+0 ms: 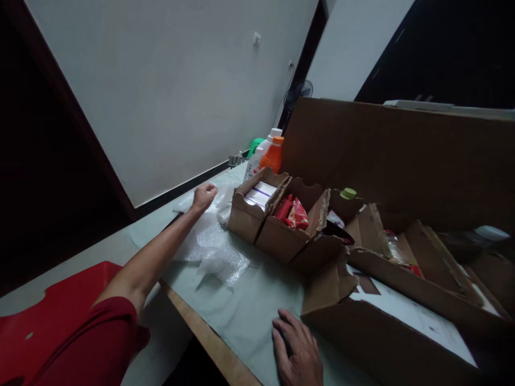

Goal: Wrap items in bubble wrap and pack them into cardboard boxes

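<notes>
We note left hand [204, 195] fisted on bubble wrap [215, 244], which trails back along the counter [249, 305] toward us (long axis near-far); right hand [298, 351] flat, fingers spread, just beside the big box [386, 343], holding nothing

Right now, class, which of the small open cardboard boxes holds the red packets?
The middle box holds the red packets. The left box, nearest the bottles, holds white cartons, and the one right of the middle has dark contents.
</notes>
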Demonstrator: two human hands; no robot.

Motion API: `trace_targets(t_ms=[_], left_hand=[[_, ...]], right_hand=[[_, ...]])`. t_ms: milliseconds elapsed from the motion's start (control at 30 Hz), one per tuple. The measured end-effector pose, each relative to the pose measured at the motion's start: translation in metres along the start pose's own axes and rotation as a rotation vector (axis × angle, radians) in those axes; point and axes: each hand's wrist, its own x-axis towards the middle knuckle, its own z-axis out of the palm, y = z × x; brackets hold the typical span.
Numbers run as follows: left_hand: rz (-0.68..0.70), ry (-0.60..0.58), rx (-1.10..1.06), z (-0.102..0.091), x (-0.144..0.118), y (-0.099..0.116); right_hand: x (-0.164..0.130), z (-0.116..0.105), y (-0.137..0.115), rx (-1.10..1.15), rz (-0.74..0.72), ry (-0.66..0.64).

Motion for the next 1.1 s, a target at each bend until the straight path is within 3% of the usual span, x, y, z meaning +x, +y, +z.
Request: trace_targets(t_ms=[133, 267, 400, 533, 633, 800, 933, 1000, 1100], left_hand=[[0.020, 0.068, -0.260, -0.036, -0.019, 0.037], [0.001, -0.066, -0.475, -0.055, -0.090, 0.068], [-0.273, -0.228, -0.829, -0.044, -0.191, 0.065], [-0.482, -0.388, -0.789, -0.017, -0.284, 0.053], [-0.598, -0.538, -0.772, 0.001, -0.329, 0.050], [-0.657, -0.731, -0.684, 0.027, -0.360, 0.053], [-0.572, -0.793, -0.532, 0.041, -0.366, 0.070], [-0.558, -0.848, -0.426, 0.049, -0.362, 0.082], [-0.488, -0.998, -0.203, 0.061, -0.347, 0.088]], right_hand=[[0.000, 0.002, -0.001, 0.031, 0.027, 0.022], [0.003, 0.003, -0.004, 0.137, 0.071, 0.078], [0.005, -0.017, -0.028, 0.287, 0.156, 0.092], [0.001, -0.047, -0.059, 0.369, 0.197, 0.108], [-0.011, -0.062, -0.058, 0.327, 0.192, 0.154], [-0.046, -0.095, -0.032, 0.462, 0.287, 0.117], [-0.064, -0.131, -0.019, 0.973, 0.654, -0.039], [-0.074, -0.146, -0.008, 1.209, 0.836, -0.051], [-0.100, -0.161, 0.019, 1.179, 1.058, 0.015]])
